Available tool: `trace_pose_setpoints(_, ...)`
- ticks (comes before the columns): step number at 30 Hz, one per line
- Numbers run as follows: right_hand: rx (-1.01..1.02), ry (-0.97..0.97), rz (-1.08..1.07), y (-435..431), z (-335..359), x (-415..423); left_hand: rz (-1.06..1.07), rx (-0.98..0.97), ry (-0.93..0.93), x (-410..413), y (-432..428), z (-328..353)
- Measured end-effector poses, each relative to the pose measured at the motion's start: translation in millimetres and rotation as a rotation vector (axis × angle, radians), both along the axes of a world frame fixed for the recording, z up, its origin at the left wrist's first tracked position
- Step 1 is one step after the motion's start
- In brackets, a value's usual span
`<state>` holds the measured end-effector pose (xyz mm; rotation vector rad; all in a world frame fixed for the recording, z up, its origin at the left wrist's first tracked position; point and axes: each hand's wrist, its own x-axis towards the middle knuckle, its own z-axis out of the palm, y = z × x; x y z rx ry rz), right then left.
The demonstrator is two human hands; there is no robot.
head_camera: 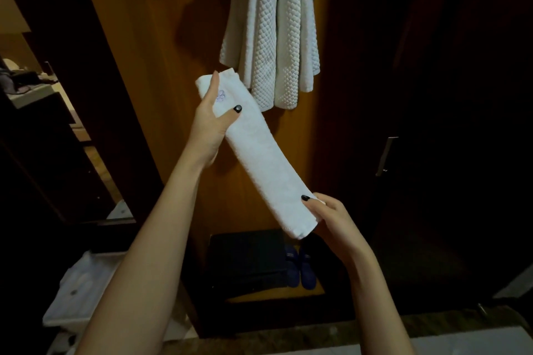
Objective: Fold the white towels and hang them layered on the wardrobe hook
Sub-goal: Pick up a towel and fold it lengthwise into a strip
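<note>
I hold the folded white towel slanting from eleven to five o'clock: my left hand grips its upper end, my right hand pinches its lower end, below the hung towels.

Hanging towels: upper part cut off by the top edge, and what carries them is out of view. Folded towel: pale embroidered mark near the upper end, too small to read. Left hand: most fingers hidden behind the folded towel. Right hand: fingers partly hidden behind the towel's lower end. Left forearm and right forearm: cut off by the bottom edge. Blue slippers: partly covered by a dark box, detail lost in shadow. White object, lower left: partly behind the left forearm, kind not discernible. Far-left room items: blurred, not identifiable.
</note>
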<state>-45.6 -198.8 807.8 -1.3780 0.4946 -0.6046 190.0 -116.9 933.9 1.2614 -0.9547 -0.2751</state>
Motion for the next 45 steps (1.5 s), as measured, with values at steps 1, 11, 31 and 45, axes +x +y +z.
trace_pose_setpoints(1, -0.021, 0.005, -0.026, 0, 2, -1, 0.022, 0.006, -0.022, 2, -1, -2)
trace_pose_setpoints(11, -0.044, -0.137, -0.445, -17, 20, -7, -0.002, -0.032, 0.168, 25, 5, -12)
trace_pose_setpoints(31, -0.516, -0.057, -0.264, -84, 136, 12, -0.177, 0.336, -0.052, 100, 34, 21)
trace_pose_setpoints(45, -0.601, -0.255, -0.267, -139, 294, 46, -0.062, 0.055, -0.309, 127, -5, 174)
